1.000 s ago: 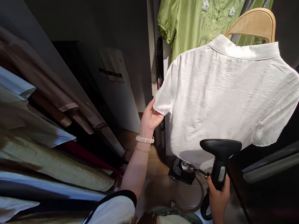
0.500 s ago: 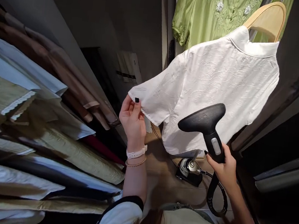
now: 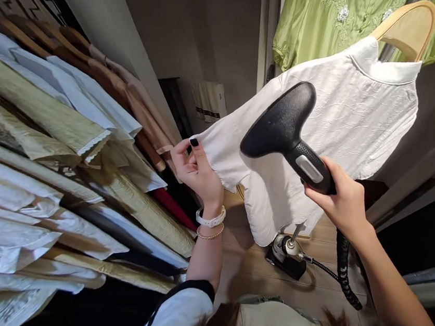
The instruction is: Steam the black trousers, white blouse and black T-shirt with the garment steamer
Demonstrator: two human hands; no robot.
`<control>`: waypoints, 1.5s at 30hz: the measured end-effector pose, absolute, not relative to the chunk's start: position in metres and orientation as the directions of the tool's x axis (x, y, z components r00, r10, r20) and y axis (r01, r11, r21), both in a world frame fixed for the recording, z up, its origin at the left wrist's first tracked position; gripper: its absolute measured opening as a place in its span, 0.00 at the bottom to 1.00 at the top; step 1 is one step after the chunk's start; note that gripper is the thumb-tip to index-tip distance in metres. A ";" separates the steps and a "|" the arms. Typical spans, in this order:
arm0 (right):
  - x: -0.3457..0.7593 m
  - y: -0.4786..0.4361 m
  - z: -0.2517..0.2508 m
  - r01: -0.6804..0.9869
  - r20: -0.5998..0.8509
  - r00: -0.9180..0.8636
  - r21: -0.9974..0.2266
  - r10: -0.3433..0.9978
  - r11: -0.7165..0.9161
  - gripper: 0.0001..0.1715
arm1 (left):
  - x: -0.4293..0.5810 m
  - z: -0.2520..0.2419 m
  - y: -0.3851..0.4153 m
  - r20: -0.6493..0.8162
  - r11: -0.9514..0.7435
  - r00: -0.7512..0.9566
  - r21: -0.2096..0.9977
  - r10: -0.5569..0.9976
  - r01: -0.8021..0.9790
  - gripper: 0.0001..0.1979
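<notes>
A white short-sleeved shirt (image 3: 368, 117) with a stand-up collar hangs from a light wooden hanger (image 3: 407, 29). Pinched at the sleeve's hem, my left hand (image 3: 198, 171) is closed and pulls the sleeve out to the left. My right hand (image 3: 341, 198) is wrapped round the handle of a black garment steamer head (image 3: 281, 120). The head is tilted in front of the sleeve and shoulder, hiding part of the cloth. Whether it touches the fabric I cannot tell. Its dark hose (image 3: 343, 266) drops below my right hand.
The steamer's base (image 3: 287, 257) with its pole stands on the wooden floor (image 3: 243, 281). A green embroidered blouse (image 3: 315, 25) hangs behind the shirt. Along the left runs a rack of hanging clothes (image 3: 63, 166). A grey wall (image 3: 185, 28) stands behind.
The steamer head has moved up and left, from the shirt's lower body to the sleeve. My left hand still holds the hem, and the sleeve is stretched tauter. The view has shifted.
</notes>
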State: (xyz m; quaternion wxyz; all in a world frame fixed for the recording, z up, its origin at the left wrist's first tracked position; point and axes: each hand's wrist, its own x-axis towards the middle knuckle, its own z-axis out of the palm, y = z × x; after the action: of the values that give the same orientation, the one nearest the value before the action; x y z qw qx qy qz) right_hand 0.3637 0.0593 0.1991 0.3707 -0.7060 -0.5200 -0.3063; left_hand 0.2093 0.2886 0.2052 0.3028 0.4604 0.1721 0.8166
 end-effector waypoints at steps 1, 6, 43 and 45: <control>0.363 0.063 0.200 0.960 0.830 0.276 -0.209 0.486 -0.188 0.29 | 0.209 0.206 0.285 0.648 -0.772 -0.422 0.549 0.634 -0.318 0.17; 0.360 0.077 0.195 0.966 0.807 0.259 -0.228 0.531 -0.125 0.29 | 0.207 0.206 0.276 0.671 -0.821 -0.481 0.517 0.565 -0.244 0.17; 0.351 0.123 0.177 0.811 0.680 0.517 -0.584 0.520 -0.043 0.28 | 0.212 0.189 0.296 0.664 -0.791 -0.443 0.568 0.603 -0.227 0.19; 0.355 0.125 0.175 0.799 0.662 0.514 -0.600 0.546 -0.024 0.28 | 0.213 0.187 0.298 0.668 -0.790 -0.446 0.588 0.596 -0.175 0.19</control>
State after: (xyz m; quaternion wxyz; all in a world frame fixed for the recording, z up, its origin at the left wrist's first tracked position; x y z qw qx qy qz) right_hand 0.3549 0.1247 0.1749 0.5102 -0.7046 -0.4772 -0.1243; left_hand 0.2132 0.2975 0.1869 0.2350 0.4710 0.2236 0.8203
